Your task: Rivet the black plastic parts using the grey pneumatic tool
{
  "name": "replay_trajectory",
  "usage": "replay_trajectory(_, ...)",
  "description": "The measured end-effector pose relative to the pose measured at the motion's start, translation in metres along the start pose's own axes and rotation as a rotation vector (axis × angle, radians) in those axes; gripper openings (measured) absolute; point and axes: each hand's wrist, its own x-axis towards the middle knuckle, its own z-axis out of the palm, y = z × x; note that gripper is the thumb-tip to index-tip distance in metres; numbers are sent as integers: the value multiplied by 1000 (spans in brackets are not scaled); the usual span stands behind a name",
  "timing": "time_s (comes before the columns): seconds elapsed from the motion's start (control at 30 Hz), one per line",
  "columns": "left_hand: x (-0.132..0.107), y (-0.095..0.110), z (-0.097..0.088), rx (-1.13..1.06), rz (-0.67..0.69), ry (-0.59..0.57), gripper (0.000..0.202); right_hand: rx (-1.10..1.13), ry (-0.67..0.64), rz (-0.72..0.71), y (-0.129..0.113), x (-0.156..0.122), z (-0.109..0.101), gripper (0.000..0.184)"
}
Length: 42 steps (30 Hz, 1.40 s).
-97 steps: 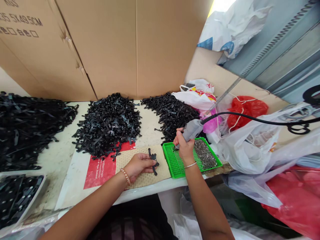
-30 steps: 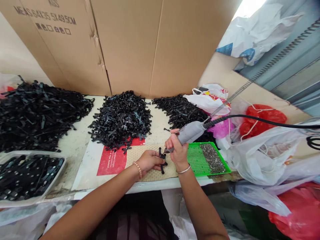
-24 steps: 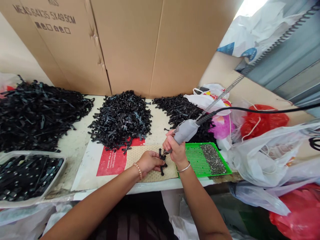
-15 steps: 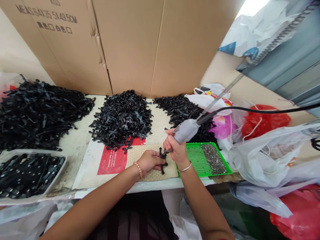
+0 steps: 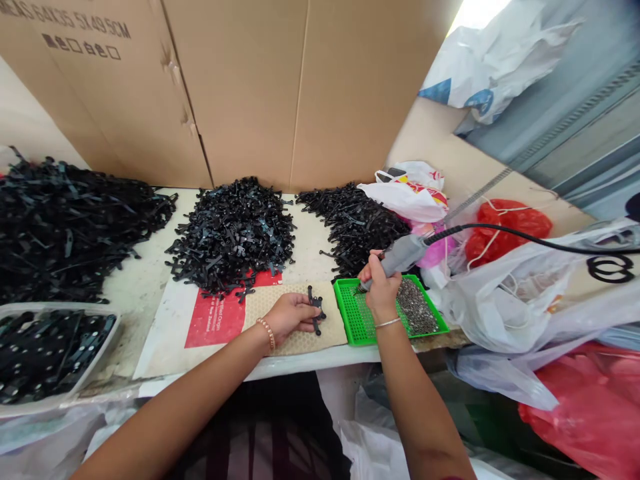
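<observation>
My left hand (image 5: 289,315) rests on a tan honeycomb mat (image 5: 300,333) and pinches a small black plastic part (image 5: 315,310) flat against it. My right hand (image 5: 381,288) is closed round a grey corded hand tool (image 5: 400,256). The tool's tip points down into a green perforated tray (image 5: 360,320). A heap of small grey metal pieces (image 5: 415,307) fills the tray's right half. The two hands are apart, about a hand's width between them.
Three heaps of black parts lie at the back: left (image 5: 65,227), middle (image 5: 233,230), right (image 5: 357,223). A clear tub (image 5: 50,347) of black parts stands at front left. Cardboard boxes (image 5: 240,87) wall the back. Plastic bags (image 5: 505,293) crowd the right side.
My right hand carried the tool from the black part on the mat rightward to the green tray. My left hand stayed on the part. The camera view shifted slightly.
</observation>
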Motion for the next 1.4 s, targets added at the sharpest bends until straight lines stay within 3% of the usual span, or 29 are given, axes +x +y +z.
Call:
replay_trajectory(0.97,4,-3,-2,-3,-1,-34,19,-46,-48,0,12,2,-4,33)
replay_trajectory(1.07,6,-3,-2,11,-1,-46,19,-28,-20,-6,4,2,-2,35)
replay_trajectory(1.2,9,-6,-2,8,27,-59,18,104,48,-22,-24,-6,6,35)
replay_trajectory(1.3,11,-8,-3,-3,47,-51,17,220,-29,37,-43,-27,17,33)
replay_trajectory(1.4,11,-10,-3,-18,67,-56,20,253,-148,125,-47,-52,30,33)
